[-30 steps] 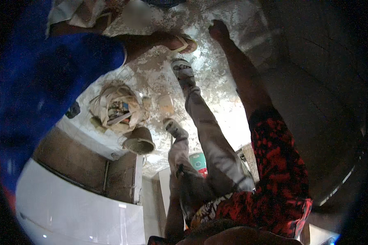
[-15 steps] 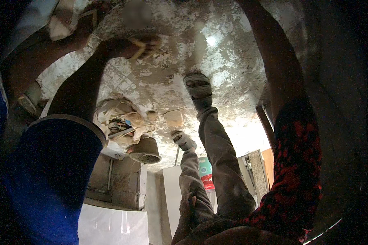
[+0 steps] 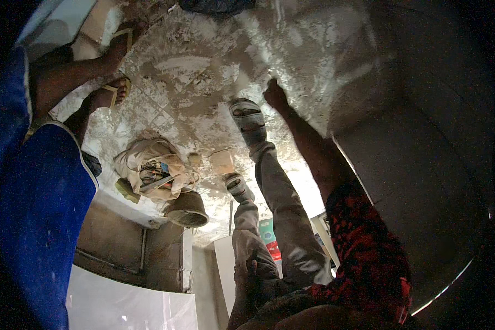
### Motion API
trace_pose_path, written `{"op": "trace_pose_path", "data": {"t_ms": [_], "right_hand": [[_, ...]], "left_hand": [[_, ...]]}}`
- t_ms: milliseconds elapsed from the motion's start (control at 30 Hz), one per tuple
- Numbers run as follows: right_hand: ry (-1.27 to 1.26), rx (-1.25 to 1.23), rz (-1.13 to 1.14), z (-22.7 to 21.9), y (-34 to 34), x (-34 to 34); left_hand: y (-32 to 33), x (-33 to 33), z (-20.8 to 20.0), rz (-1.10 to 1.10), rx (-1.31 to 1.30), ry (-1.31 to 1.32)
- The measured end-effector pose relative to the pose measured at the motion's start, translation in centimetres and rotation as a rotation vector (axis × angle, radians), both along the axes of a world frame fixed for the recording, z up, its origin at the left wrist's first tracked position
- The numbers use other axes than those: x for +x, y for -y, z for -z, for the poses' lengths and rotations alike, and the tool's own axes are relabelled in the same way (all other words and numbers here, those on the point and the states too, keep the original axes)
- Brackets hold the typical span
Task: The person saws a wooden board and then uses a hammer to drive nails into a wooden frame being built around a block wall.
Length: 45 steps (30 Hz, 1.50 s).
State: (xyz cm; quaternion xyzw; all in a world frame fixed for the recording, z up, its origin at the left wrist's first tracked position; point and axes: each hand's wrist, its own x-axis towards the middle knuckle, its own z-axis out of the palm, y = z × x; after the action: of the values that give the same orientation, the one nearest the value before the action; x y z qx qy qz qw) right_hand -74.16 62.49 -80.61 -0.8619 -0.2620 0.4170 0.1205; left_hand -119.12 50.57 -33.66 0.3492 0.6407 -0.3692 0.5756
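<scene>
My right hand [image 3: 275, 95], at the end of an arm in a red and black sleeve, is low over the dusty, white-smeared floor [image 3: 203, 88], just beyond my forward sandal [image 3: 247, 114]. Its fingers look curled closed. A tiny pale spot shows by the fingertips, too small to name. Against the thigh of my grey trousers [image 3: 291, 225] lies my left hand [image 3: 251, 270], dark and mostly in shadow; its fingers are not clear.
Another person in blue shorts [image 3: 44, 220] and flip-flops [image 3: 115, 94] stands at left. An open pale bag [image 3: 143, 148] of tools, a bucket [image 3: 187, 212] and a square tile piece [image 3: 221, 162] lie left of my feet. A dark bundle [image 3: 217, 4] touches the top edge.
My right hand, earlier beyond the top edge, has come back into view near my forward foot. The other person's legs have shifted left. A dark bundle now shows at the top.
</scene>
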Motion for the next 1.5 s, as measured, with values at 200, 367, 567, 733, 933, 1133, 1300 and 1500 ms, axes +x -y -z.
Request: {"op": "trace_pose_path", "data": {"t_ms": [200,367,567,733,933,1133,1300,1500], "right_hand": [[-0.291,0.088,0.33,-16.4,4.6,-16.5],[-0.316,0.17,0.185,-30.0,5.5,-26.3],[-0.281,0.432,0.042,-47.0,8.2,-31.7],[-0.2,0.68,0.108,-61.2,13.2,-28.6],[-0.049,0.82,0.035,-71.2,24.7,-23.3],[-0.297,0.627,0.019,-74.8,43.5,-17.4],[-0.093,0.268,0.284,-61.6,66.6,-8.4],[0.432,0.241,0.652,-70.8,76.3,8.6]], "left_hand": [[1.7,-2.7,1.6,-0.042,0.18,0.117],[-1.4,-5.3,3.0,-0.287,0.361,0.235],[-6.5,-2.7,-5.5,-0.744,0.487,0.511],[-9.6,3.1,-14.7,-0.271,0.194,0.878],[-4.1,10.3,-23.2,0.478,0.134,1.178],[6.8,16.0,-24.7,0.676,0.089,1.097],[17.8,21.1,-23.9,0.997,0.459,1.224],[27.7,30.2,-31.2,0.763,0.285,1.099]]}}
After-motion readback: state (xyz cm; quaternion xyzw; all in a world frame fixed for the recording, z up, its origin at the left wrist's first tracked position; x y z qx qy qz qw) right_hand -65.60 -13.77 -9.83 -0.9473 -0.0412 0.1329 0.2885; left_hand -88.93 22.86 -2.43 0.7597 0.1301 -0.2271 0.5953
